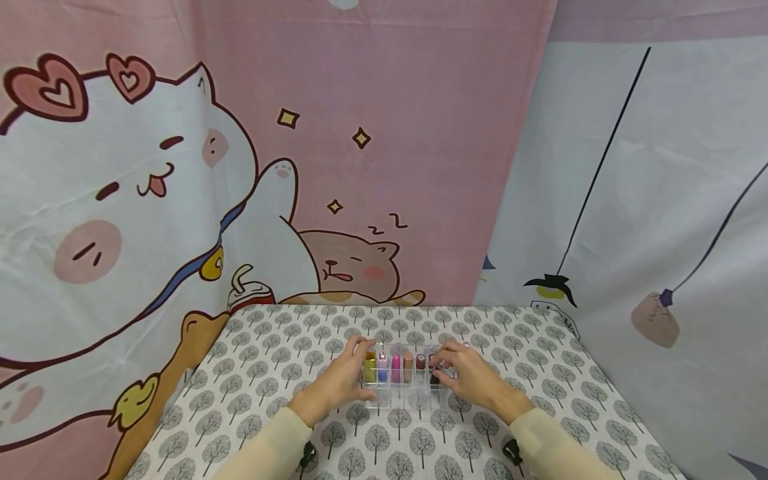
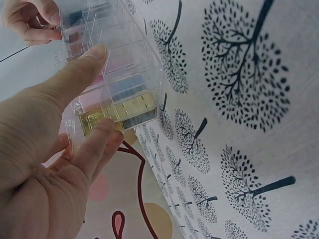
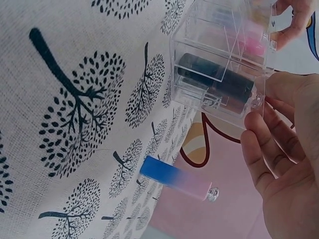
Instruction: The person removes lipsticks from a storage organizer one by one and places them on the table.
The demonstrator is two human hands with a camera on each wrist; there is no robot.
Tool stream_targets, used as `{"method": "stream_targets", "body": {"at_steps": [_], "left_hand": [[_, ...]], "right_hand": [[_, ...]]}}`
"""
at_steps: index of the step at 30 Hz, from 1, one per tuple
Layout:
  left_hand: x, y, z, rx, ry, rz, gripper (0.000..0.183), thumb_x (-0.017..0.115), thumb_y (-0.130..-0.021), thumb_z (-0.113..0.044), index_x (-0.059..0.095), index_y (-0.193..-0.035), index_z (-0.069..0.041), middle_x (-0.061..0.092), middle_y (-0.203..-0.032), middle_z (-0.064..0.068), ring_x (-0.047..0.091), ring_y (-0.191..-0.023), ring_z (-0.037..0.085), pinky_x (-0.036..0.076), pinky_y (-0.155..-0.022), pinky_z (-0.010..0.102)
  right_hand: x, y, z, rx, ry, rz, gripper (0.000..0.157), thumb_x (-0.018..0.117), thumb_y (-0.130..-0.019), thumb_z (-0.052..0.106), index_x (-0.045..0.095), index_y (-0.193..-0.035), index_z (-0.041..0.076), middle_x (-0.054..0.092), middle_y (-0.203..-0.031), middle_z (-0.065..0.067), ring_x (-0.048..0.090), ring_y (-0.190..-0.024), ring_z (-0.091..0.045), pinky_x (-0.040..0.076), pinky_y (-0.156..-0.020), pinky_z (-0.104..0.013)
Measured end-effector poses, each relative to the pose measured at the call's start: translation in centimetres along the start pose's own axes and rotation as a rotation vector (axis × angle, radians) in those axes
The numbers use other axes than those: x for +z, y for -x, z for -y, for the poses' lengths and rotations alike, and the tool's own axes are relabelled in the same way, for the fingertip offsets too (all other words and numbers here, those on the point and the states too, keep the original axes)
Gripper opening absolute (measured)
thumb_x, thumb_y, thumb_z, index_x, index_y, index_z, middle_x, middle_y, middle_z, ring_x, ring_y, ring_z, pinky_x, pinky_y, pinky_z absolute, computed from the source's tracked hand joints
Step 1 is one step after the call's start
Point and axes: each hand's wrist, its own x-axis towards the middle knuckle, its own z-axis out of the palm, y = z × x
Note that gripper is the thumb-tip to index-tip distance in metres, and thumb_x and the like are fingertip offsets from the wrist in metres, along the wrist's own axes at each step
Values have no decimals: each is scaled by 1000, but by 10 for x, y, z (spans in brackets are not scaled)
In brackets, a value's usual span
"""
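Observation:
A clear plastic lipstick organizer [image 1: 403, 398] stands on the table with several lipsticks upright in its compartments. My left hand [image 1: 345, 375] grips its left end, thumb on the front and fingers at the back corner beside a gold lipstick [image 2: 132, 110]. At the right end, my right hand [image 1: 471, 375] has its thumb and fingertips around the clear knob of a dark lipstick tube [image 3: 214, 77], which sits in the end compartment. Pink lipstick [image 1: 396, 365] and brown lipstick [image 1: 408, 367] stand in the middle.
A blue-to-pink lipstick [image 3: 174, 178] with a clear knob is on the table, past the organizer's right end. The tablecloth [image 1: 258, 400] has a tree print. A cartoon curtain [image 1: 420, 167] hangs behind the table, and a pale one [image 1: 678, 233] hangs on the right.

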Motion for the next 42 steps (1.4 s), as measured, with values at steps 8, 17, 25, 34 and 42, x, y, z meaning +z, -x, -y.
{"method": "stream_targets", "body": {"at_steps": [8, 17, 25, 34, 42], "left_hand": [[0, 0, 0, -6, 9, 4, 120, 109, -80, -22, 40, -177, -6, 43, -172, 18, 71, -95, 15, 70, -82, 27], [1, 2, 0, 0, 10, 10, 119, 109, -81, -21, 40, -177, -6, 43, -170, 18, 69, -95, 13, 68, -81, 26], [0, 2, 0, 4, 10, 11, 118, 108, -82, -21, 39, -177, -6, 44, -169, 17, 66, -92, 9, 67, -78, 25], [0, 2, 1, 7, 9, 12, 119, 108, -82, -23, 38, -177, -6, 43, -171, 19, 70, -93, 14, 67, -78, 25], [0, 2, 1, 1, 17, 11, 119, 107, -83, -22, 38, -179, -7, 41, -173, 18, 63, -90, 5, 66, -77, 23]], "right_hand": [[1, 0, -1, -13, -41, -47, 19, 90, -101, 9, 87, -120, 10, 82, -117, -2, 76, -96, -13, 71, -83, -26], [-1, 0, 0, -6, -101, -108, 18, 91, -99, 6, 87, -117, 7, 82, -114, -3, 76, -94, -12, 72, -80, -29], [-8, -2, 3, -24, -93, -163, 20, 92, -98, 4, 87, -116, 9, 82, -112, -3, 81, -97, -18, 75, -85, -37], [-10, -2, 3, -58, -97, -267, 21, 94, -94, 0, 87, -111, 9, 83, -107, -2, 83, -92, -23, 74, -77, -33], [-12, -4, -3, -118, -107, -361, 22, 94, -91, -4, 86, -109, 7, 85, -109, -5, 84, -89, -21, 75, -80, -33]]}}
